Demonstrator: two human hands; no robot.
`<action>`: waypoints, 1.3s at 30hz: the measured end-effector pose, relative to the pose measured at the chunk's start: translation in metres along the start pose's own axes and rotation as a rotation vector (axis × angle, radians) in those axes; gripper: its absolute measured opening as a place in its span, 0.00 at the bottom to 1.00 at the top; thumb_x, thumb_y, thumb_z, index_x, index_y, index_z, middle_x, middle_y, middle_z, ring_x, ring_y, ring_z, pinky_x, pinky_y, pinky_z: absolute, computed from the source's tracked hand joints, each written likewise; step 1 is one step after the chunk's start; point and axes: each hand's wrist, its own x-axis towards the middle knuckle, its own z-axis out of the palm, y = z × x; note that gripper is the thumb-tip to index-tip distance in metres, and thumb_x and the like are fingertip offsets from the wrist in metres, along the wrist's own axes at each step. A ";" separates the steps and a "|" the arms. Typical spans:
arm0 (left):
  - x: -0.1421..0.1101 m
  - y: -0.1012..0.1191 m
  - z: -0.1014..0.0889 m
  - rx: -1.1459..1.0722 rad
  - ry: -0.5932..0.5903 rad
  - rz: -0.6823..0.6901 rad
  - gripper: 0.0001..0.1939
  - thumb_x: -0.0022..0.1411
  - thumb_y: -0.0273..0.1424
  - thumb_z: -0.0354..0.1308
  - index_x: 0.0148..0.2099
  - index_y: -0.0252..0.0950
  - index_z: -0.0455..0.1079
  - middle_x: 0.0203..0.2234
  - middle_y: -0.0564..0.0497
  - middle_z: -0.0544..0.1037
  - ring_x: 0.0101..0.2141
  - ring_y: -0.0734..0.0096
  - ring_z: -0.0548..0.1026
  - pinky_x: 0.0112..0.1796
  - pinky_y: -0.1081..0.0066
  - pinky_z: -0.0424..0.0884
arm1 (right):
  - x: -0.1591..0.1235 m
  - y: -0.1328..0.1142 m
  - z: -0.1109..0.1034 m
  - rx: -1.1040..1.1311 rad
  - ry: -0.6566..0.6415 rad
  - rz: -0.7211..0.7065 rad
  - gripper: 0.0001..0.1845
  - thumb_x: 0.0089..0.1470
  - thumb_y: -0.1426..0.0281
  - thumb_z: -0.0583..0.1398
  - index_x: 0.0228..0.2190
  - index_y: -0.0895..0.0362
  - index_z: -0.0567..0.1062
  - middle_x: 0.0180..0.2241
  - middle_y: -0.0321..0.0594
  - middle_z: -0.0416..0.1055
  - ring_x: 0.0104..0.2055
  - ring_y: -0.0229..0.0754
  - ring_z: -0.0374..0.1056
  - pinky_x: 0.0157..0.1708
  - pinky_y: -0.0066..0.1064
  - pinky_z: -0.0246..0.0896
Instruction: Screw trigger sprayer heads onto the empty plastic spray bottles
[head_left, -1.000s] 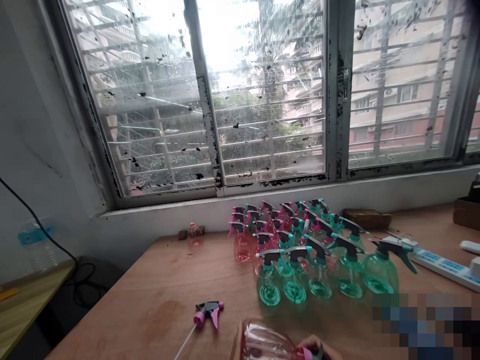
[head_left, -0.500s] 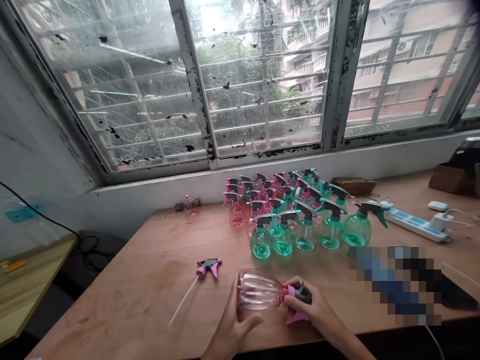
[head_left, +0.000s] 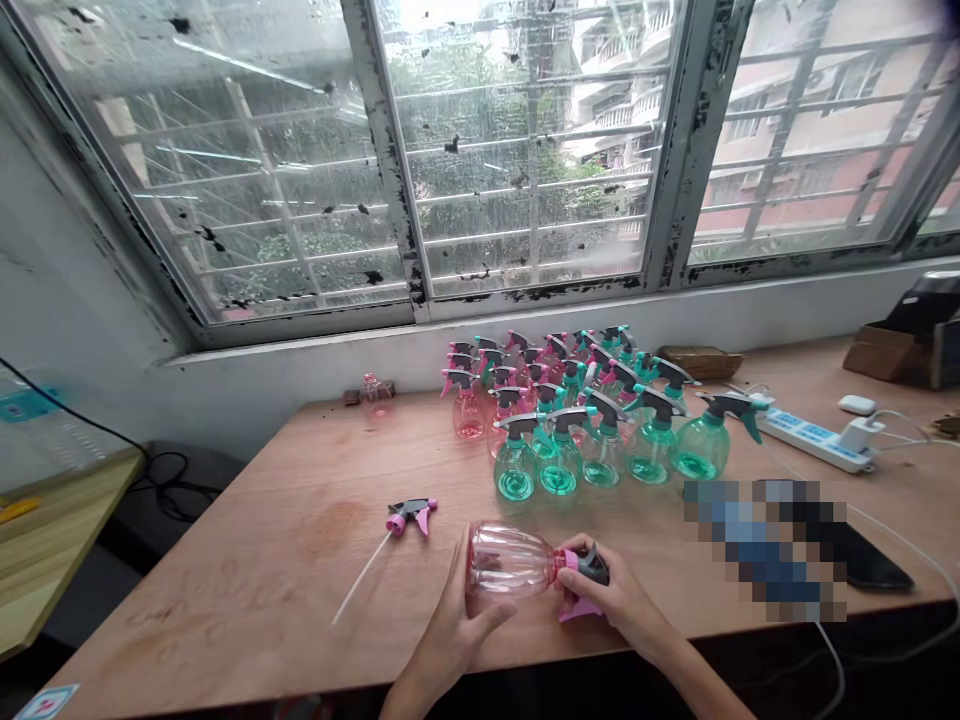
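Your left hand cups the base of a pink bottle; your right hand, opposite, grips its collar, the surest hold on presumably light, slick plastic.

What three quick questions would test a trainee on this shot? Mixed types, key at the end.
1. True or false: the right hand grips the pink bottle by its base.
2. Multiple choice: on which side of the front row of green spray bottles is the power strip, as seen in the picture? A) left B) right C) directly in front
3. Fill in: a loose spray head lies left of the held bottle, with a long, thin, white ____ attached.

Key: 1. False, it grips the neck end. 2. B. 3. Tube.
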 end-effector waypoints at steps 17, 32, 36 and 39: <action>0.001 0.003 0.002 -0.052 -0.013 0.027 0.49 0.63 0.38 0.66 0.75 0.45 0.40 0.73 0.44 0.53 0.72 0.49 0.50 0.70 0.50 0.44 | -0.002 -0.007 0.002 -0.016 0.003 0.000 0.18 0.52 0.56 0.71 0.33 0.57 0.75 0.22 0.34 0.77 0.23 0.42 0.74 0.28 0.34 0.72; 0.001 -0.003 0.000 -0.037 -0.010 0.040 0.48 0.64 0.37 0.65 0.75 0.46 0.38 0.73 0.44 0.52 0.72 0.51 0.50 0.70 0.51 0.44 | -0.001 -0.002 0.001 -0.004 -0.007 -0.009 0.19 0.53 0.56 0.71 0.35 0.57 0.76 0.24 0.35 0.78 0.24 0.42 0.75 0.29 0.34 0.72; 0.002 -0.005 0.000 0.013 0.022 0.065 0.49 0.62 0.36 0.67 0.75 0.46 0.41 0.74 0.45 0.50 0.72 0.51 0.49 0.70 0.53 0.44 | -0.001 -0.002 0.000 -0.010 -0.007 -0.006 0.19 0.53 0.55 0.70 0.36 0.57 0.75 0.24 0.36 0.79 0.24 0.43 0.75 0.29 0.34 0.71; 0.003 -0.008 0.000 0.030 0.035 0.076 0.50 0.62 0.35 0.67 0.75 0.45 0.39 0.73 0.43 0.51 0.71 0.49 0.51 0.70 0.52 0.45 | 0.000 -0.001 0.001 -0.010 -0.005 -0.008 0.19 0.53 0.55 0.70 0.34 0.57 0.75 0.24 0.35 0.78 0.24 0.43 0.75 0.28 0.33 0.71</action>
